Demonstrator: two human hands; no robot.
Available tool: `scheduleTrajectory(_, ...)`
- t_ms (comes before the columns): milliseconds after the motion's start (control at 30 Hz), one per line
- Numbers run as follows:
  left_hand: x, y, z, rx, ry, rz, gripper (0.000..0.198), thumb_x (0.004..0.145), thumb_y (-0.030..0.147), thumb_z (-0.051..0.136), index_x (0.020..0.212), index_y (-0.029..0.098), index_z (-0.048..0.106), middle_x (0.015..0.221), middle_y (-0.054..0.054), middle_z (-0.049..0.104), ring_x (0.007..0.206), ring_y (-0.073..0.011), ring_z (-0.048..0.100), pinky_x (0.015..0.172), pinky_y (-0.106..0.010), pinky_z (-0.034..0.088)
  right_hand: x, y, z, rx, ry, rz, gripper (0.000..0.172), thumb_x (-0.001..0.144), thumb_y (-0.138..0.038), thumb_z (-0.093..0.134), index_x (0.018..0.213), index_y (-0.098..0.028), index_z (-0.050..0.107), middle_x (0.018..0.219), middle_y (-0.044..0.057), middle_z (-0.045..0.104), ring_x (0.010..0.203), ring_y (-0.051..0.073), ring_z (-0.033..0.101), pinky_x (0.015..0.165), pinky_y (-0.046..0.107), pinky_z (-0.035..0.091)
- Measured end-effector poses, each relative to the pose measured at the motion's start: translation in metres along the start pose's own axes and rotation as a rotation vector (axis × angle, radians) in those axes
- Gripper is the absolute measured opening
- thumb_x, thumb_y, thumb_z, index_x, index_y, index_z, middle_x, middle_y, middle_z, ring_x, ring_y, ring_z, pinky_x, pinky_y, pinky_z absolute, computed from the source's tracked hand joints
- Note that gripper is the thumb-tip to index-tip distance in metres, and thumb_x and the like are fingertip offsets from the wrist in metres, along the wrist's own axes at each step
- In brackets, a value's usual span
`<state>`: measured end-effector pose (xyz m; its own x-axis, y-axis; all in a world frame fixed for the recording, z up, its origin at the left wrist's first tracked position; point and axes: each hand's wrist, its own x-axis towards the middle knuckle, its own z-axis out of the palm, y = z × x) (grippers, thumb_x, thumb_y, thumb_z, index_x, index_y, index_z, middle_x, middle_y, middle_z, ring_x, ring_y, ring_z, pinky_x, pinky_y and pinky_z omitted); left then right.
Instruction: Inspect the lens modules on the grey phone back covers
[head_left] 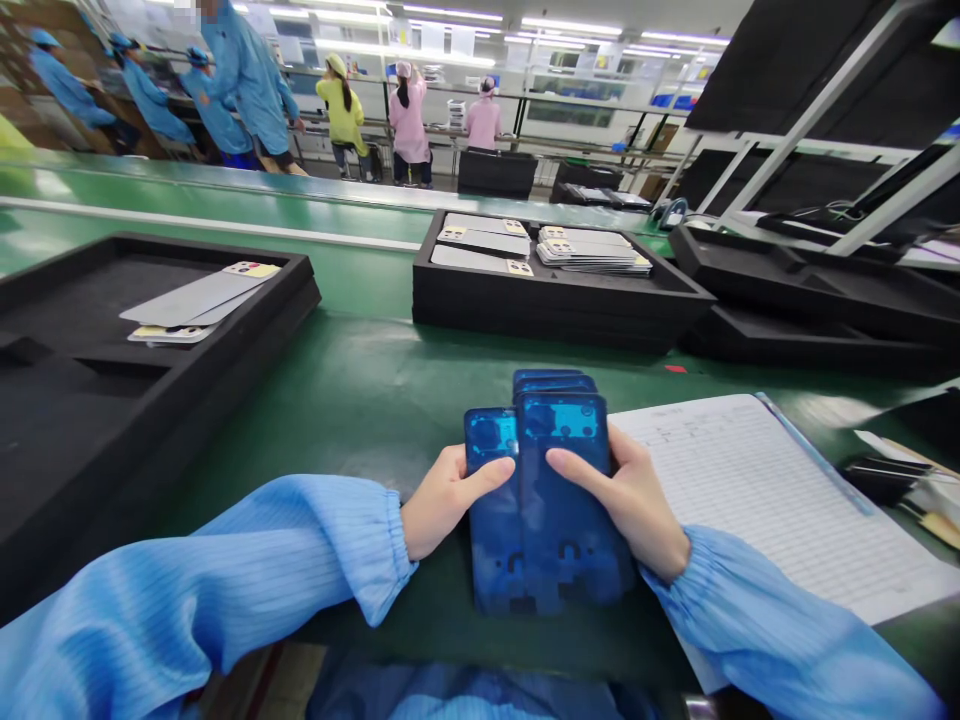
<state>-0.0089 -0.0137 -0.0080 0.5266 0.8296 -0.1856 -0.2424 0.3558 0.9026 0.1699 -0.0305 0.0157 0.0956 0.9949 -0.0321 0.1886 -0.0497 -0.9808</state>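
Note:
Several blue, film-covered phone housings (551, 490) lie fanned in a stack on the green bench mat (360, 400). My left hand (450, 497) grips the stack's left side, its thumb across the tilted left housing. My right hand (626, 495) holds the right side, its thumb resting on the top housing. The hands hide parts of the housings' side edges. Light blue cuffs cover both wrists.
Black foam trays (187, 420) (555, 310) hold grey phone back panels (199, 300) (480, 240). A lined paper sheet (757, 490) lies right of my right hand, with pens (885, 480) beyond it. Co-workers (247, 85) stand past a conveyor (210, 190).

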Motion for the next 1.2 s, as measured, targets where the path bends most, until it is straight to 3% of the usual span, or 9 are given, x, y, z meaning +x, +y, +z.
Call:
scheduleTrajectory(133,0.001,-0.002,-0.002,-0.033,0.034,-0.001,0.020,0.074,0.033,0.062,0.079,0.014,0.065,0.072,-0.002,0.068,0.067,-0.0135,0.062,0.067,-0.025,0.050,0.006,0.000,-0.017,0.041,0.169,-0.053,0.025,0.070,-0.033,0.069,0.092,-0.023,0.061,0.081,0.001,0.068,0.074,0.022,0.064,0.065,0.033,0.054)
scheduleTrajectory(233,0.000,-0.003,-0.003,-0.025,0.036,-0.016,0.021,0.073,0.033,0.063,0.076,0.013,0.064,0.071,-0.001,0.067,0.065,-0.0122,0.061,0.065,-0.024,0.050,0.010,0.000,-0.026,0.098,0.213,-0.093,0.030,0.074,-0.031,0.064,0.102,-0.027,0.056,0.091,0.001,0.066,0.082,0.023,0.063,0.070,0.035,0.054)
scheduleTrajectory(333,0.000,-0.003,-0.002,-0.028,0.025,-0.010,0.022,0.073,0.033,0.064,0.077,0.012,0.064,0.071,-0.001,0.067,0.065,-0.0116,0.061,0.064,-0.023,0.050,0.012,-0.001,-0.026,0.051,0.175,-0.189,0.053,0.076,-0.028,0.063,0.124,-0.033,0.039,0.113,0.001,0.057,0.098,0.024,0.059,0.082,0.038,0.051)
scheduleTrajectory(400,0.000,-0.002,-0.002,-0.029,0.015,0.004,0.021,0.073,0.033,0.064,0.077,0.012,0.064,0.071,-0.001,0.067,0.066,-0.0114,0.062,0.064,-0.023,0.051,0.013,-0.001,-0.022,-0.031,0.122,-0.260,0.069,0.075,-0.025,0.063,0.133,-0.036,0.025,0.132,0.000,0.043,0.113,0.024,0.050,0.093,0.037,0.044)
scheduleTrajectory(467,0.001,-0.002,-0.001,-0.032,0.004,0.015,0.021,0.074,0.032,0.063,0.081,0.013,0.065,0.072,0.000,0.068,0.068,-0.0117,0.062,0.066,-0.023,0.051,0.012,0.001,-0.017,-0.076,0.045,-0.281,0.074,0.076,-0.024,0.062,0.135,-0.037,0.018,0.141,-0.003,0.030,0.122,0.022,0.041,0.100,0.035,0.037)
scheduleTrajectory(533,0.000,-0.002,-0.001,-0.034,-0.007,0.027,0.021,0.074,0.031,0.063,0.085,0.013,0.065,0.074,-0.001,0.069,0.071,-0.0122,0.063,0.068,-0.023,0.051,0.010,0.003,-0.014,-0.074,-0.034,-0.256,0.071,0.080,-0.025,0.058,0.136,-0.039,0.015,0.142,-0.005,0.027,0.124,0.021,0.038,0.102,0.036,0.035)
scheduleTrajectory(700,-0.001,-0.002,0.000,-0.031,0.005,0.056,0.022,0.074,0.030,0.064,0.091,0.015,0.065,0.080,-0.001,0.070,0.077,-0.0137,0.064,0.072,-0.024,0.051,0.005,0.005,-0.010,-0.163,-0.059,-0.283,0.053,0.083,-0.029,0.053,0.131,-0.038,0.030,0.139,-0.006,0.032,0.127,0.021,0.032,0.106,0.037,0.028)
scheduleTrajectory(933,0.000,-0.001,0.001,-0.016,0.014,0.074,0.022,0.072,0.030,0.065,0.088,0.015,0.067,0.082,0.000,0.071,0.076,-0.0123,0.064,0.071,-0.021,0.050,0.002,0.008,-0.007,-0.140,-0.152,-0.212,0.023,0.085,-0.031,0.050,0.107,-0.028,0.058,0.106,-0.001,0.062,0.096,0.018,0.057,0.086,0.028,0.045)
scheduleTrajectory(1200,-0.001,0.001,0.001,0.024,0.025,0.059,0.024,0.070,0.031,0.067,0.087,0.014,0.067,0.084,-0.001,0.072,0.075,-0.0126,0.065,0.070,-0.021,0.050,0.001,0.011,-0.003,-0.162,-0.162,-0.239,0.028,0.089,-0.038,0.041,0.099,-0.024,0.064,0.095,0.000,0.067,0.089,0.017,0.060,0.079,0.024,0.046)
